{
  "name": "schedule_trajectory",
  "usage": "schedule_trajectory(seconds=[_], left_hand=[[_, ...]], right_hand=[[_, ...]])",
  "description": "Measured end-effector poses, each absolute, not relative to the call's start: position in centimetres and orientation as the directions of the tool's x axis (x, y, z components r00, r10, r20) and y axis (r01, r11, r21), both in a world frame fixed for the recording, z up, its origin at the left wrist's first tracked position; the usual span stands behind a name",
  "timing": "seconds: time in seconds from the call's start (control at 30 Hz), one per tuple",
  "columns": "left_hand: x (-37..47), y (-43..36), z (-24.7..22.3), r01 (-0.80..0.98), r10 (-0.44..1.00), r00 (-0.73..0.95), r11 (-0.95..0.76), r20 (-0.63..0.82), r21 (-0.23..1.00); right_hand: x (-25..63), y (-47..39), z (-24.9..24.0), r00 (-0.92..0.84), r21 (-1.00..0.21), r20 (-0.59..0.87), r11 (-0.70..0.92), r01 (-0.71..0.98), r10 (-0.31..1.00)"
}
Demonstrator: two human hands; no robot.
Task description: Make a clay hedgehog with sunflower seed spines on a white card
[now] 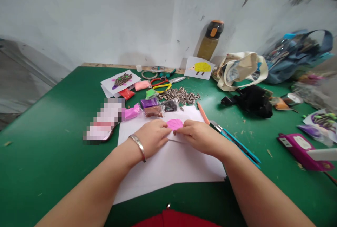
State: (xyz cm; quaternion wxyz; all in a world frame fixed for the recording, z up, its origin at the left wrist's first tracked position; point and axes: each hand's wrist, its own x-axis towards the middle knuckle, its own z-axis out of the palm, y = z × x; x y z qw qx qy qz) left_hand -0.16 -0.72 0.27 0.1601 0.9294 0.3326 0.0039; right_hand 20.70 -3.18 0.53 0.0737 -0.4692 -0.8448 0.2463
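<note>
On a small white card (172, 137), over larger white sheets (158, 170), lies a flattened pink clay shape (175, 124). My left hand (155, 134), with a silver bangle at the wrist, rests at the card's left side. Its fingers are stretched out, their tips by the pink clay. My right hand (198, 135) comes from the other side with fingers bent. Its index fingertip is at a small brown clay piece (174, 133) at the pink shape's lower edge; the thumb is mostly hidden. Bagged clay in brown (153, 111), purple (149, 103) and black (170, 105) lies just beyond.
Sunflower seeds (181, 96) are heaped behind the clay bags. Yellow-handled scissors (165, 85) lie nearby. A utility knife (234, 142) and an orange stick (203, 112) flank the paper's right. A blurred-out phone-like object (105, 121) sits left. A hedgehog picture (199, 68) leans against a bottle (209, 44).
</note>
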Motion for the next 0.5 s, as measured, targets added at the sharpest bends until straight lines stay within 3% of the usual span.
schedule_trajectory(seconds=[0.17,0.5], left_hand=[[-0.1,-1.2,0.2,0.634,0.625,0.772,-0.743,-0.115,0.215],[-0.4,-0.9,0.1,0.618,0.614,0.781,-0.733,-0.113,0.286]], right_hand=[[20.6,-3.1,0.5,-0.558,-0.467,-0.123,0.448,0.763,0.821],[20.4,-3.1,-0.7,-0.637,-0.398,-0.016,0.58,0.711,0.771]])
